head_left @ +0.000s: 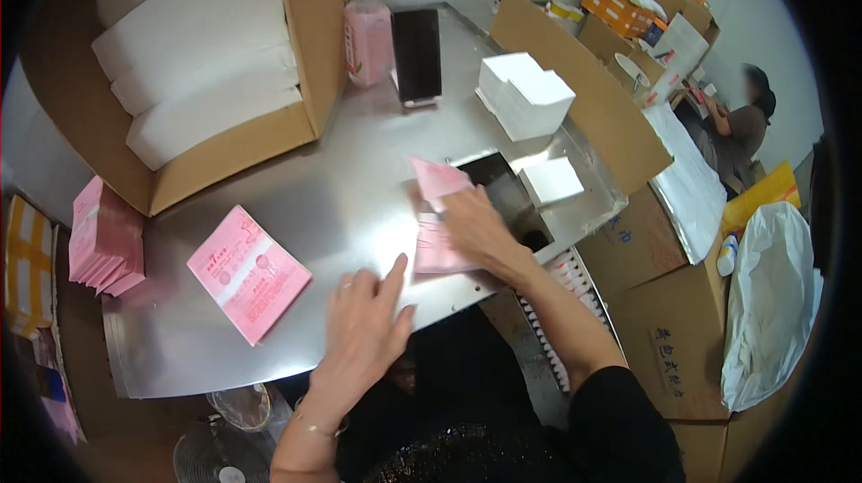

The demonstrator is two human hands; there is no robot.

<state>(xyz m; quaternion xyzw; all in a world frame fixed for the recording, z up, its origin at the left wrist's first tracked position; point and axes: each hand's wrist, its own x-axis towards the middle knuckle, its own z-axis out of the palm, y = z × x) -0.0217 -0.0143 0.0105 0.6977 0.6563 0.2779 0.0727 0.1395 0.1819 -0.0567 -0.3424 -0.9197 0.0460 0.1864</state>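
Note:
My right hand (480,227) is closed on a pink printed packet (438,178), beside the dark rectangular opening (492,171) in the metal table. Another pink piece (436,250) lies under that hand near the table's front edge; whether the two are joined I cannot tell. My left hand (364,317) hovers palm down over the front edge, index finger and thumb apart, with nothing in it. To its left lies a pile of pink printed packets (250,275). A small stack of white cards (550,180) sits right of the opening.
A large carton (310,52) of white bundles stands back left, with more pink packets (106,236) below it. Behind are a pink bottle (366,34), a phone (417,57) and tall white card stacks (525,95). Cardboard boxes (669,339) crowd the right; a person (745,128) sits beyond.

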